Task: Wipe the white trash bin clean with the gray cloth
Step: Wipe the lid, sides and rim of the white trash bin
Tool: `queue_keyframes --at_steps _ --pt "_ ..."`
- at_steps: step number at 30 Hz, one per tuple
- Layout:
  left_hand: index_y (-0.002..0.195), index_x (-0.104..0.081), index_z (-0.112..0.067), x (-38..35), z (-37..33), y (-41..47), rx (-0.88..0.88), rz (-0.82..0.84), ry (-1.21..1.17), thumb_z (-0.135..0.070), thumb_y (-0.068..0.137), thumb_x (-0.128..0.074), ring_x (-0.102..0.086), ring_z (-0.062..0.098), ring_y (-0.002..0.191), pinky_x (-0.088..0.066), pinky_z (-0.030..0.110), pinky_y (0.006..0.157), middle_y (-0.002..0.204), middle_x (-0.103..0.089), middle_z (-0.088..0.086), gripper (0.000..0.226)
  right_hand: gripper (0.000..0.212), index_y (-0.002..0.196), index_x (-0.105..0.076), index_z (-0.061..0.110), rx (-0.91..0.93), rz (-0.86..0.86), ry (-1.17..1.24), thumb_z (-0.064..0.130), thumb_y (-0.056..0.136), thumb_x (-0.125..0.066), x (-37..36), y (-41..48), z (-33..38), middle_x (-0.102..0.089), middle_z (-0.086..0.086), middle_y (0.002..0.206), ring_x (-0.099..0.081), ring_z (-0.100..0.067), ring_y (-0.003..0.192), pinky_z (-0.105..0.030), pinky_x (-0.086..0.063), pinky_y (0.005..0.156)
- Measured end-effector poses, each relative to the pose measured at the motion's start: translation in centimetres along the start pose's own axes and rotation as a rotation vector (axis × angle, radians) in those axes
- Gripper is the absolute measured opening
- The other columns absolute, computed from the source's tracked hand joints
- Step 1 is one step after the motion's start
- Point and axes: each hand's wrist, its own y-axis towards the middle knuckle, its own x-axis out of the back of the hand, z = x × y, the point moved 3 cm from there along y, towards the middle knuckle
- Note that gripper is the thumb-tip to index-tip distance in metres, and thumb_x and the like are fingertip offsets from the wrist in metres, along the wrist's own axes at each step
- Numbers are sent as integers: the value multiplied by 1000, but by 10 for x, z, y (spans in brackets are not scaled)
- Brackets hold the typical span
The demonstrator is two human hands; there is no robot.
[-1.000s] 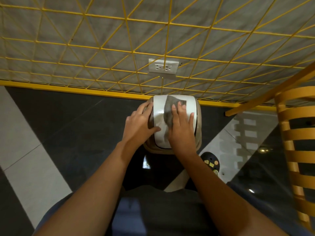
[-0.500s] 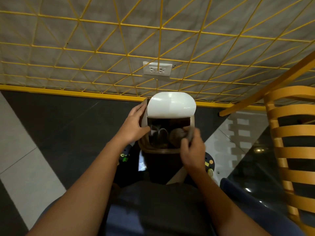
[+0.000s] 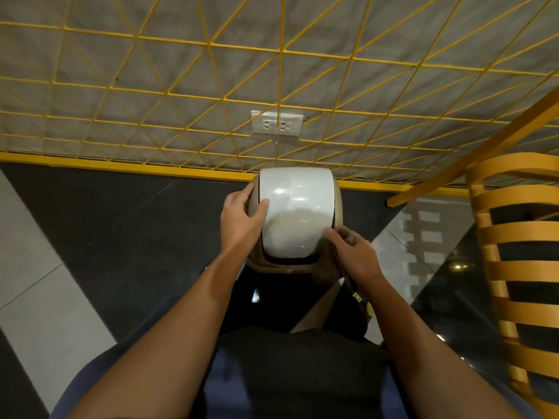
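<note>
The white trash bin point(image 3: 296, 207) stands on the dark floor below me, its glossy swing lid level and its tan rim showing around it. My left hand point(image 3: 240, 220) grips the bin's left side, thumb resting on the lid. My right hand point(image 3: 355, 252) sits at the bin's near right corner, fingers closed on the gray cloth point(image 3: 328, 269), which is bunched against the rim and mostly hidden under the hand.
A yellow wire grid point(image 3: 281, 86) covers the wall behind the bin, with a white power socket point(image 3: 276, 126) on it. A yellow slatted chair point(image 3: 520, 267) stands at the right. A dark shoe with yellow marks point(image 3: 363, 303) shows under my right wrist.
The lid swung open half a second ago and is level again now. My right hand left the lid top with the cloth and moved to the near right rim. The left hand stayed.
</note>
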Motion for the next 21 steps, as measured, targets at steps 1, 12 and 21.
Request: queue_keyframes --at_steps 1,12,21 --pt "136 -43 -27 -1 2 -1 16 -3 -5 -34 87 -58 -48 11 108 -37 24 91 126 -46 0 51 22 84 -61 37 3 -5 9 57 80 -53 0 -1 0 -69 1 90 -63 -20 91 -45 -51 88" --pt "138 -41 -29 9 21 1 250 54 -105 -40 88 -54 -48 16 115 -41 38 104 136 -46 1 52 41 126 -56 24 -18 70 7 43 91 -48 -9 -2 1 -64 -10 115 -57 -28 108 -45 -45 98" --pt "140 -36 -31 12 21 8 237 123 -63 -42 89 -52 -43 20 123 -38 41 106 139 -40 2 55 42 135 -43 34 2 120 -12 38 93 -44 -10 -4 0 -59 -8 128 -53 -28 116 -43 -40 104"
